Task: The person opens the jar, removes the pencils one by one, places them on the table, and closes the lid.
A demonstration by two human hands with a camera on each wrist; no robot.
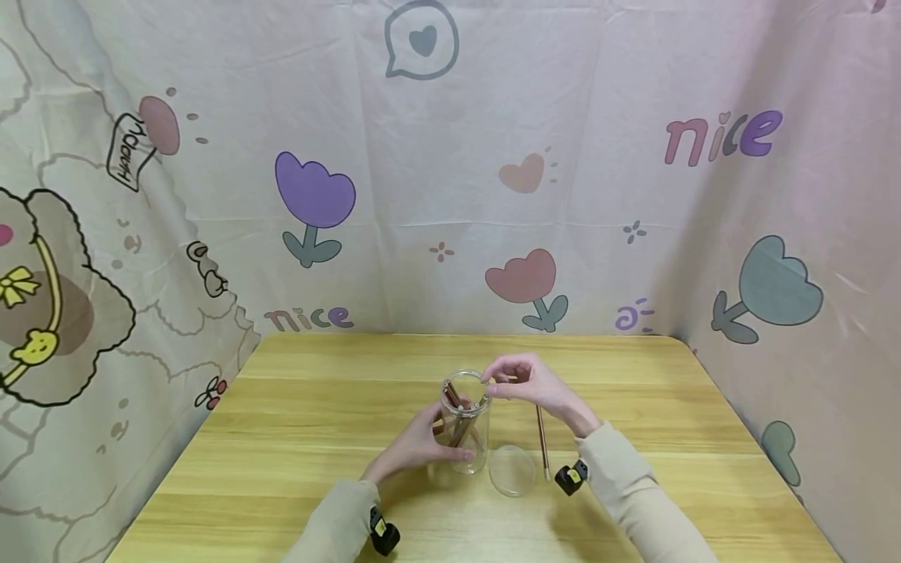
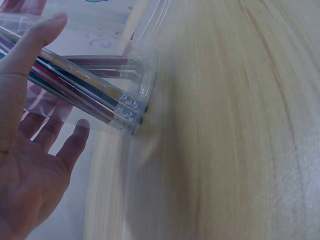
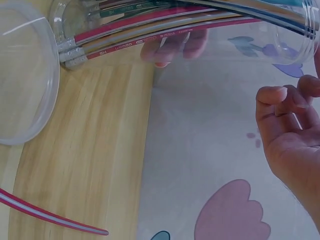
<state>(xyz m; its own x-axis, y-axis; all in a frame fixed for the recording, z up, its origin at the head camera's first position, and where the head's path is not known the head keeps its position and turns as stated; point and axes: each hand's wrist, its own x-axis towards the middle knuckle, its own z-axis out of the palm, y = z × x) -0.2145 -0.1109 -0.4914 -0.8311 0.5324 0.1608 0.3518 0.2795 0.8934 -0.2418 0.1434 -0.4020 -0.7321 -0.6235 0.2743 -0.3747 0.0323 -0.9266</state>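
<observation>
Left fingers (image 2: 74, 145) round jar (image 1: 482, 435), apparently lower half

Behind my wood-grain surface (image 1: 303, 391) at lower center, pale cloth (image 1: 422, 180) hangs before me across the upper frame, a purple tulip (image 1: 314, 194) printed left of center, soft shadow (image 1: 704, 211) at right.

A pale cloth backdrop (image 1: 422, 141) bearing a printed purple tulip (image 1: 315, 191) is hanging behind a yellow, round-cornered, wood-grain table (image 1: 317, 399)
</observation>
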